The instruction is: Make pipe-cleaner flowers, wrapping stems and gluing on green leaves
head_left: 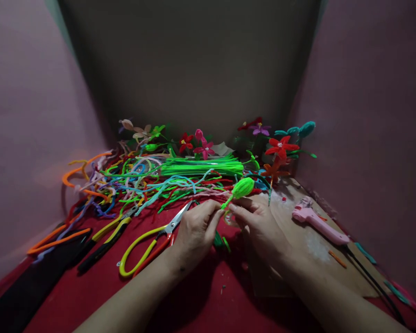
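Observation:
A bright green pipe-cleaner flower bud stands tilted up to the right on a short twisted stem. My left hand pinches the lower end of that stem between thumb and forefinger. Close beside it, my right hand is closed with its fingertips at the stem just below the bud. What exactly lies between the right fingertips is partly hidden. Scissors with yellow and red handles lie right by my left hand, their blades pointing away from me.
Pliers with yellow-black handles lie at left. Loose coloured pipe cleaners and a green bundle spread across the back. Finished flowers, one red, stand behind. At right, a pink glue gun rests on a cardboard sheet. Walls close both sides.

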### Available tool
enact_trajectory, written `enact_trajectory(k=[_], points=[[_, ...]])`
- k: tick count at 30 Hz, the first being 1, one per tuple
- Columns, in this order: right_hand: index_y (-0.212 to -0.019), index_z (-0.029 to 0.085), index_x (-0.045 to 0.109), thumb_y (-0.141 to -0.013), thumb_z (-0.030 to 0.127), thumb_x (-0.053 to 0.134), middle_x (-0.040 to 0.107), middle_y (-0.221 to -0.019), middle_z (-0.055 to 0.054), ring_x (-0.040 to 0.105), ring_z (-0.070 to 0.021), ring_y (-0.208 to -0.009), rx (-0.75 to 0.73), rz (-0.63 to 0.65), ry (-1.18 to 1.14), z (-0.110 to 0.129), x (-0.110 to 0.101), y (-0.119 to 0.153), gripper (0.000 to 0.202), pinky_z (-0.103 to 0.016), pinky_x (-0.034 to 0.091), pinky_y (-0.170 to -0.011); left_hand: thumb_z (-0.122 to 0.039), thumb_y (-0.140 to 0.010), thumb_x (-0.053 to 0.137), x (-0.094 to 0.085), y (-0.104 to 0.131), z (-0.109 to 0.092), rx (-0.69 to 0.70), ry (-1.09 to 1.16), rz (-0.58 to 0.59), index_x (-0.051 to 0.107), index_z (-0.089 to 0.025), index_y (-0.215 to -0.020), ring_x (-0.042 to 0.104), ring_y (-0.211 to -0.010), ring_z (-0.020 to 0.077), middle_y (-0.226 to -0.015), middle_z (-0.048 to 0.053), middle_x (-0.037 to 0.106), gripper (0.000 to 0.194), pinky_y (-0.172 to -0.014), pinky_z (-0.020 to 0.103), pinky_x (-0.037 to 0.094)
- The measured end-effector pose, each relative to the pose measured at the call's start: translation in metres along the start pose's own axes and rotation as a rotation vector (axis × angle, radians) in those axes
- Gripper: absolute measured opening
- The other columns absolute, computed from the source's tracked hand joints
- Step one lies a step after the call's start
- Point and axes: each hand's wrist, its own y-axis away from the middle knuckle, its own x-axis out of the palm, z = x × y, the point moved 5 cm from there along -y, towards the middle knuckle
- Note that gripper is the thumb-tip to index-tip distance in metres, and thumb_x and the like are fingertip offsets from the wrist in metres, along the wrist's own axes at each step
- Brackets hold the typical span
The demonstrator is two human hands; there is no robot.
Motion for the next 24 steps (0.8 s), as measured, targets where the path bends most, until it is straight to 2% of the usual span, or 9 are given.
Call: enact_trajectory(k=[3, 6, 10, 13, 17, 20, 24], points=[[-0.075, 0.019, 0.069, -0.071, 0.026, 0.066, 0.060, -0.069, 0.001, 0.047, -0.0115, -0.061, 0.008, 0.024, 0.069, 0.002, 0.000, 0.001, 0.009, -0.026, 0.036, -0.060, -0.024, -0.085, 0.050, 0.001, 0.001, -0.001, 0.004, -0.029, 0.035, 0.064, -0.019, -0.080, 0.055, -0.063, 0.0131, -0.070, 0.001, 0.063, 0.015, -0.063, 0.022, 0.038], [-0.070, 0.016, 0.067, -0.072, 0.026, 0.065, 0.055, -0.061, 0.002, 0.044, -0.0100, -0.055, 0.028, 0.061, 0.140, 0.002, -0.001, 0.000, 0.010, -0.025, 0.034, -0.056, -0.025, -0.085, 0.050, 0.001, 0.000, 0.000, -0.054, 0.005, 0.058, 0.063, -0.018, -0.077, 0.053, -0.061, 0.0119, -0.067, 0.000, 0.061, 0.017, -0.060, 0.021, 0.037], [-0.071, 0.016, 0.066, -0.069, 0.026, 0.066, 0.055, -0.060, 0.003, 0.047, -0.0107, -0.052, 0.084, 0.086, 0.170, 0.005, -0.003, -0.001, 0.011, -0.027, 0.035, -0.055, -0.026, -0.083, 0.050, 0.001, -0.002, 0.002, -0.169, 0.133, 0.096, 0.062, -0.018, -0.071, 0.047, -0.056, 0.0102, -0.061, -0.002, 0.055, 0.019, -0.056, 0.021, 0.037], [-0.066, 0.015, 0.066, -0.067, 0.025, 0.066, 0.054, -0.056, 0.003, 0.046, -0.0100, -0.051, 0.116, 0.082, 0.204, 0.007, -0.005, -0.001, 0.011, -0.026, 0.032, -0.053, -0.030, -0.081, 0.051, 0.004, -0.002, 0.006, -0.313, 0.275, 0.151, 0.059, -0.017, -0.067, 0.040, -0.046, 0.0079, -0.052, -0.004, 0.047, 0.021, -0.046, 0.020, 0.032], [-0.066, 0.013, 0.066, -0.064, 0.024, 0.070, 0.054, -0.058, 0.003, 0.039, -0.0080, -0.052, 0.126, 0.025, 0.127, 0.002, -0.009, -0.001, 0.011, -0.025, 0.027, -0.052, -0.034, -0.078, 0.055, 0.009, -0.001, 0.012, -0.478, 0.473, 0.221, 0.053, -0.016, -0.062, 0.035, -0.038, 0.0056, -0.048, -0.005, 0.042, 0.024, -0.038, 0.019, 0.028], [-0.063, 0.014, 0.064, -0.065, 0.027, 0.071, 0.054, -0.056, 0.004, 0.040, -0.0080, -0.052, 0.114, 0.030, 0.037, -0.002, -0.008, -0.002, 0.015, -0.025, 0.027, -0.053, -0.034, -0.077, 0.057, 0.012, -0.001, 0.015, -0.526, 0.587, 0.254, 0.050, -0.015, -0.061, 0.035, -0.037, 0.0043, -0.050, -0.005, 0.045, 0.026, -0.037, 0.017, 0.029], [-0.059, 0.013, 0.064, -0.063, 0.023, 0.072, 0.056, -0.055, 0.004, 0.044, -0.0080, -0.053, 0.085, 0.024, -0.012, 0.000, -0.004, -0.002, 0.013, -0.024, 0.031, -0.055, -0.035, -0.078, 0.059, 0.016, 0.001, 0.017, -0.580, 0.690, 0.280, 0.052, -0.015, -0.065, 0.034, -0.037, 0.0034, -0.051, -0.005, 0.046, 0.025, -0.033, 0.015, 0.030]])
